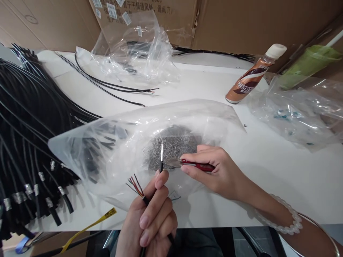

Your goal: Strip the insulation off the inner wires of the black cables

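Note:
My left hand (150, 217) is closed around a black cable (161, 165), pinching it upright between thumb and forefinger. Its tip shows bare silvery shielding, and thin coloured inner wires (135, 185) fan out to the left by my fingers. My right hand (214, 171) grips small red-handled snips (187, 164), their metal blades touching the cable just below the bare tip. Both hands hover over a clear plastic bag (107, 142) holding a grey pile of trimmed wire strands (174, 142).
A thick bundle of black cables (26, 135) with metal ferrules covers the left of the white table (268, 160). More clear bags (134, 50) lie at the back and right. A Nescafe bottle (252, 76) and a green drink (308, 64) stand at the back right, before cardboard boxes.

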Motion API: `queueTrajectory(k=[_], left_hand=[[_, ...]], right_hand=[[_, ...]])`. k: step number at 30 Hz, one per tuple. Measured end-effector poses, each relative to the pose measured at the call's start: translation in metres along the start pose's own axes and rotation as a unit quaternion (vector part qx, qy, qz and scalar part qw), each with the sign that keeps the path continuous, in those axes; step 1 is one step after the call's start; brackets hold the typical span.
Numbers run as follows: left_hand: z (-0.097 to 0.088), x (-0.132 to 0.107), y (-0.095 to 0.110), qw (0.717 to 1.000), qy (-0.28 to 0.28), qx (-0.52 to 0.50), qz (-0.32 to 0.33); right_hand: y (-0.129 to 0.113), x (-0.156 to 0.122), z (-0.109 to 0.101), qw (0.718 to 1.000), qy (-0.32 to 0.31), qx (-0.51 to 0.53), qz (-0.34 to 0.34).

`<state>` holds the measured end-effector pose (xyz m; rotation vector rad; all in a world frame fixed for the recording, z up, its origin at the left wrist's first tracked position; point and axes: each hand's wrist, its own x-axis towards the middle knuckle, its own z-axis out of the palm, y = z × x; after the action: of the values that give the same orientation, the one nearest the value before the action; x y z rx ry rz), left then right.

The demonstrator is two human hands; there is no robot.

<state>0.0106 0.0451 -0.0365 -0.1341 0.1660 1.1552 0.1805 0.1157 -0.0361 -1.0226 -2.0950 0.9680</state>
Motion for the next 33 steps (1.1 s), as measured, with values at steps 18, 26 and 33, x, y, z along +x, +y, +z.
queueTrajectory(k=[18, 26, 33], left_hand=[[0.0036, 0.0036, -0.0037, 0.997, 0.063, 0.052, 0.017], [0.0039, 0.0043, -0.0027, 0.998, 0.053, 0.019, 0.000], [0.0021, 0.0052, -0.0029, 0.999, 0.049, 0.025, 0.004]], right_hand=[[0.0009, -0.0009, -0.0018, 0.999, 0.004, -0.032, -0.019], [0.0034, 0.0018, -0.0023, 1.000, 0.013, -0.016, -0.006], [0.0017, 0.0002, -0.0029, 1.000, 0.014, -0.028, 0.000]])
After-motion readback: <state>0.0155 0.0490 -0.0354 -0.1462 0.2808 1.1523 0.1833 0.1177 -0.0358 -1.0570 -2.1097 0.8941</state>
